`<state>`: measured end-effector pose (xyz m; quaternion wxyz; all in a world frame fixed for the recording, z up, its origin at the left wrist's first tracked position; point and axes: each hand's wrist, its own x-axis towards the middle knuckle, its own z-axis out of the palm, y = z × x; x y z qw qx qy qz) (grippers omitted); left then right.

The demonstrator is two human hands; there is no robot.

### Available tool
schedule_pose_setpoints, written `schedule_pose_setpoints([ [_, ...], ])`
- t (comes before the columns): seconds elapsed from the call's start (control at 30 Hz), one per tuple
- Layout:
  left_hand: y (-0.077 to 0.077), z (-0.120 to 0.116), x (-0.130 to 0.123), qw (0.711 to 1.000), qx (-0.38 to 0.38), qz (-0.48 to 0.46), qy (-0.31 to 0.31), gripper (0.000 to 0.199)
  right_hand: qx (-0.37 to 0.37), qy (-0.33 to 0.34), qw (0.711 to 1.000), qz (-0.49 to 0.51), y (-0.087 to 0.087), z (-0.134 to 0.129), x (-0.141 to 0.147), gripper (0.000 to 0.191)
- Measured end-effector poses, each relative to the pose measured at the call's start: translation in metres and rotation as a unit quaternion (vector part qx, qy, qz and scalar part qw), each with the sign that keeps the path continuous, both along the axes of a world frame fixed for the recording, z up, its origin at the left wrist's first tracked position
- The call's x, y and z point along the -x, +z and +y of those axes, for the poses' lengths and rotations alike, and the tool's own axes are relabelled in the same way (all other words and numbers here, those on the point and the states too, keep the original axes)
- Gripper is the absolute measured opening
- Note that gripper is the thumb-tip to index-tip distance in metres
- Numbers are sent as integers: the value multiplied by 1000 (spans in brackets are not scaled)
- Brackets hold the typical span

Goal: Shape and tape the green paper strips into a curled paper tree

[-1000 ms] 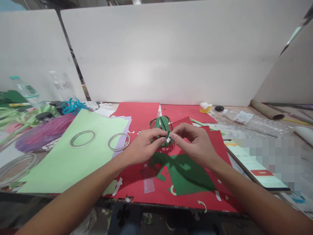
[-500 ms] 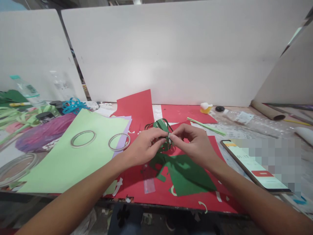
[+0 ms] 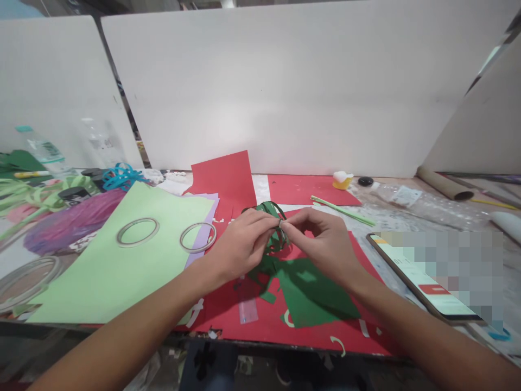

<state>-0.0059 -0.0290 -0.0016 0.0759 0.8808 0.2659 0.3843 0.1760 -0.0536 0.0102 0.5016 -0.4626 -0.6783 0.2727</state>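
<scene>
Curled dark green paper strips (image 3: 266, 208) are bunched at the middle of the table, above a red sheet (image 3: 228, 326). My left hand (image 3: 248, 236) pinches the bunch from the left and covers part of it. The thumb and forefinger of my right hand (image 3: 319, 233) are pinched against the same bunch, close to the left fingertips. Whatever small piece lies between the fingertips is too small to make out. Below the hands lies a dark green paper sheet (image 3: 315, 293) with a cut edge, partly in shadow. A small clear plastic bag (image 3: 248, 309) lies beside it.
On the left, a light green sheet (image 3: 101, 277) bears two tape rolls (image 3: 137, 232). A phone (image 3: 431, 282) lies to the right. Farther back are light green strips (image 3: 344, 210), a yellow pot (image 3: 342, 180), a plastic bottle (image 3: 427, 203) and a cardboard tube (image 3: 445, 183). A white panel (image 3: 285, 87) closes off the back.
The bunch of green strips sits slightly lower, and my left fingers have closed over more of it. Both hands remain together at almost the same spot.
</scene>
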Motion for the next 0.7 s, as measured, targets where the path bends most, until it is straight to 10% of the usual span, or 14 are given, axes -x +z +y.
schedule_pose_setpoints([
  [0.43,-6,3,3,991,-126,42,26,27,13,-17,1000,-5,-2,4,-2,23],
  [0.7,7,2,0,995,102,-2,-5,20,28,41,999,-20,-7,11,-5,18],
])
